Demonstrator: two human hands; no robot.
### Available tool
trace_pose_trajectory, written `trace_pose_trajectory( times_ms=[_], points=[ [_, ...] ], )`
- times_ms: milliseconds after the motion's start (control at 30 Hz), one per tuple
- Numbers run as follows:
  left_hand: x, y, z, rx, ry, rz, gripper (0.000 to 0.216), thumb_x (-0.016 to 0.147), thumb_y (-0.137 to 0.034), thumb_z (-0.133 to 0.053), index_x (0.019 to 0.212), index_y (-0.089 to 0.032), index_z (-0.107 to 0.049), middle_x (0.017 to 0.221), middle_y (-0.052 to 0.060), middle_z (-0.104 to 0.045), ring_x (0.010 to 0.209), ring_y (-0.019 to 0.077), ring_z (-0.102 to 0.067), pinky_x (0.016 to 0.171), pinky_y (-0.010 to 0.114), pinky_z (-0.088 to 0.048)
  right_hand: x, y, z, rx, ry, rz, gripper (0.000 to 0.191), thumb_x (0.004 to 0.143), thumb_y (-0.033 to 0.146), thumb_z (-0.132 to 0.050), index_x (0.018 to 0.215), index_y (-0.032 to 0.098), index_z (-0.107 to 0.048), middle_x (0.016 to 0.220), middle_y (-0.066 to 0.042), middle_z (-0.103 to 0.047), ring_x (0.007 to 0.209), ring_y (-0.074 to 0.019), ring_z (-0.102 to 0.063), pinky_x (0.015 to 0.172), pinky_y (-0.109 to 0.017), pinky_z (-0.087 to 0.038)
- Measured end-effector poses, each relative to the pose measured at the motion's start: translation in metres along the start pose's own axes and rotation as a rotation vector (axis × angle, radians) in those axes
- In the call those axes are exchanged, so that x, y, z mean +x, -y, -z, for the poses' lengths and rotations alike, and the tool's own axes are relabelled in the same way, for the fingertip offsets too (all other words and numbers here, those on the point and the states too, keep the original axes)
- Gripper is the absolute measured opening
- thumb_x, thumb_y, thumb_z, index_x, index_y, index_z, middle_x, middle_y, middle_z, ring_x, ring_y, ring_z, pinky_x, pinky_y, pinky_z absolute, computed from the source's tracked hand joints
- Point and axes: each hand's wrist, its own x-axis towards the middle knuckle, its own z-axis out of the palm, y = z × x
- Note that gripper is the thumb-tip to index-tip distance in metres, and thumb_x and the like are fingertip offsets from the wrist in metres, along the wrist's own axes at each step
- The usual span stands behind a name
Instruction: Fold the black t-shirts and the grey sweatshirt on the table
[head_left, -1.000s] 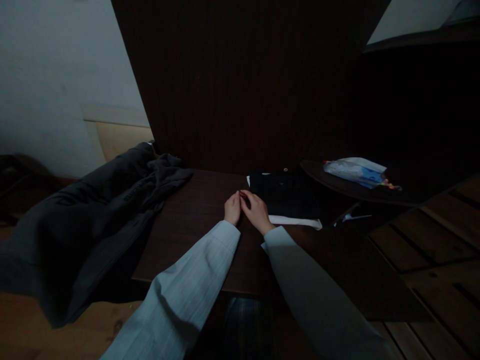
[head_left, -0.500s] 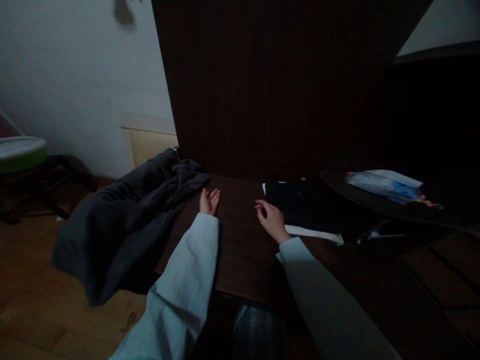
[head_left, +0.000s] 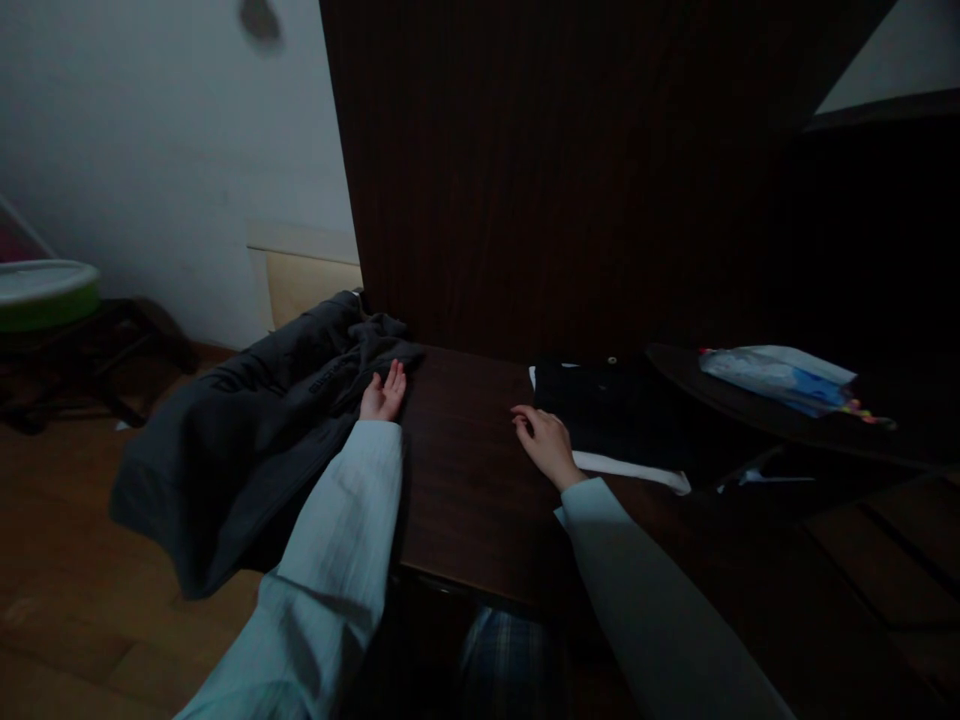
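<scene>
Neither hand holds anything. The left hand (head_left: 382,392) lies flat with its fingers spread, palm down, at the edge of a dark grey sweatshirt (head_left: 247,430); its fingertips touch or just reach the rumpled cloth, though the dim light makes the exact contact hard to tell. The sweatshirt spreads out to the left of that hand, bunched at the corner of the dark wooden table (head_left: 465,480) and hanging off the table's left side toward the wooden floor (head_left: 67,560).

The right hand (head_left: 546,443) rests on the tabletop, well apart from the left, with its fingers loosely curled and not closed on anything. Just beside it, to its right, lies a folded black garment (head_left: 600,410) stacked on a white one (head_left: 637,470) whose edge shows beneath. Farther right of that hand, on a round dark surface (head_left: 750,410), sits a pale plastic packet (head_left: 780,370).

Beyond both hands rises a dark ribbed panel (head_left: 562,170). Far to the left of the left hand stands a green-rimmed basin (head_left: 45,295) on a low stand.
</scene>
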Motion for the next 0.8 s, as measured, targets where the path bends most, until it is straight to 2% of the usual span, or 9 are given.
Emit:
trace_pose_trajectory(
  times_ms=[200, 367, 500, 633, 800],
  points=[
    [0.0, 0.003, -0.003, 0.023, -0.039, 0.019, 0.025, 0.09, -0.022, -0.032, 0.082, -0.017, -0.056, 0.059, 0.0, -0.06, 0.059, 0.0086, -0.061, 0.063, 0.018, -0.049, 0.0, 0.002, 0.001, -0.025, 0.001, -0.001, 0.021, 0.08, 0.017, -0.043, 0.09, 0.02, -0.061, 0.079, -0.003, -0.067, 0.075, -0.0169, -0.061, 0.072, -0.029, -0.041],
    [-0.002, 0.007, -0.004, 0.075, -0.02, 0.042, 0.018, 0.081, -0.018, -0.044, 0.065, -0.018, -0.052, 0.049, -0.005, -0.052, 0.046, 0.0051, -0.052, 0.057, 0.016, -0.046, 0.0, 0.0, -0.001, -0.035, 0.015, 0.025, 0.02, 0.081, 0.017, -0.043, 0.088, 0.02, -0.062, 0.082, -0.003, -0.067, 0.077, -0.0169, -0.061, 0.073, -0.029, -0.041],
    [-0.004, 0.012, -0.004, 0.118, 0.012, 0.044, 0.013, 0.075, -0.018, -0.047, 0.064, -0.018, -0.053, 0.059, -0.001, -0.059, 0.059, 0.0088, -0.058, 0.064, 0.021, -0.047, 0.0, -0.001, -0.001, -0.036, 0.026, 0.037, 0.02, 0.081, 0.017, -0.043, 0.086, 0.021, -0.062, 0.084, -0.002, -0.068, 0.078, -0.0168, -0.061, 0.074, -0.029, -0.041],
    [-0.005, 0.015, -0.003, 0.125, 0.03, 0.0, 0.012, 0.073, -0.02, -0.045, 0.066, -0.021, -0.055, 0.07, -0.001, -0.064, 0.076, 0.0117, -0.062, 0.078, 0.028, -0.046, -0.001, -0.001, 0.0, -0.038, 0.036, 0.039, 0.021, 0.081, 0.017, -0.042, 0.086, 0.022, -0.062, 0.084, -0.002, -0.068, 0.079, -0.0168, -0.061, 0.074, -0.03, -0.041],
    [-0.009, 0.015, -0.005, 0.016, 0.203, -0.095, 0.018, 0.077, -0.027, -0.05, 0.061, -0.019, -0.053, 0.08, 0.001, -0.066, 0.096, 0.0129, -0.059, 0.085, 0.028, -0.043, -0.001, 0.002, 0.001, -0.039, 0.036, 0.034, 0.021, 0.081, 0.017, -0.042, 0.084, 0.022, -0.062, 0.084, -0.002, -0.068, 0.079, -0.0167, -0.06, 0.074, -0.03, -0.041]
  ],
)
